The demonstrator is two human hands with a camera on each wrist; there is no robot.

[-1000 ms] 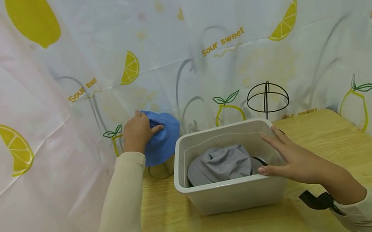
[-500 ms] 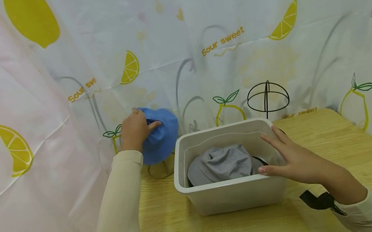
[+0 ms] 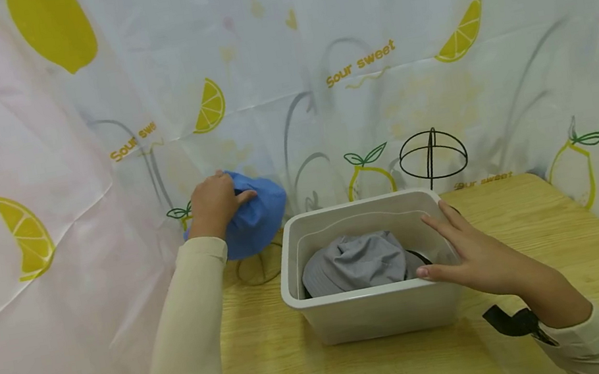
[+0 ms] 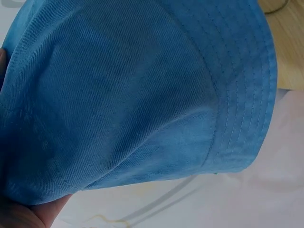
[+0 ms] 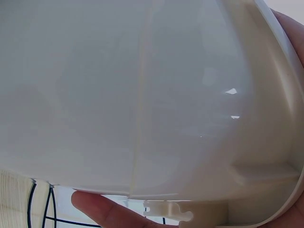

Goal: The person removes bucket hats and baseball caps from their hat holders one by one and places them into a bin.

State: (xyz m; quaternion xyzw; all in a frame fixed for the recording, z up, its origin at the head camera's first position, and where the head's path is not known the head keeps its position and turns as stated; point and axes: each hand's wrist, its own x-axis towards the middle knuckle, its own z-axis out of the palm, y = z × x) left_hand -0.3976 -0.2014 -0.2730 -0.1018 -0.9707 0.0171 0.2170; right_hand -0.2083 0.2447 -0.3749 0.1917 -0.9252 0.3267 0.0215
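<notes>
My left hand [image 3: 213, 203] grips a blue bucket hat [image 3: 256, 216] by its crown, with the thumb lying across the near side. In the left wrist view the hat [image 4: 142, 95] fills most of the picture, its stitched brim to the right. Under the hat shows the round wire base [image 3: 257, 271] of a stand; whether the hat still touches the stand is hidden. My right hand [image 3: 483, 258] holds the right end of a pale plastic bin [image 3: 381, 311], thumb over the front rim and fingers over the side rim. The right wrist view looks closely at the bin's wall [image 5: 109, 95].
Inside the bin lies a grey cap [image 3: 363, 261], with something dark beside it. Behind the bin's right side stands a bare black wire hat stand [image 3: 432, 157]. The wooden table [image 3: 539, 218] meets a lemon-print curtain [image 3: 287, 49] at the back and left.
My left hand has raised the blue hat slightly and shifted it left, so more of the wire base shows. My right hand and the bin stay in place.
</notes>
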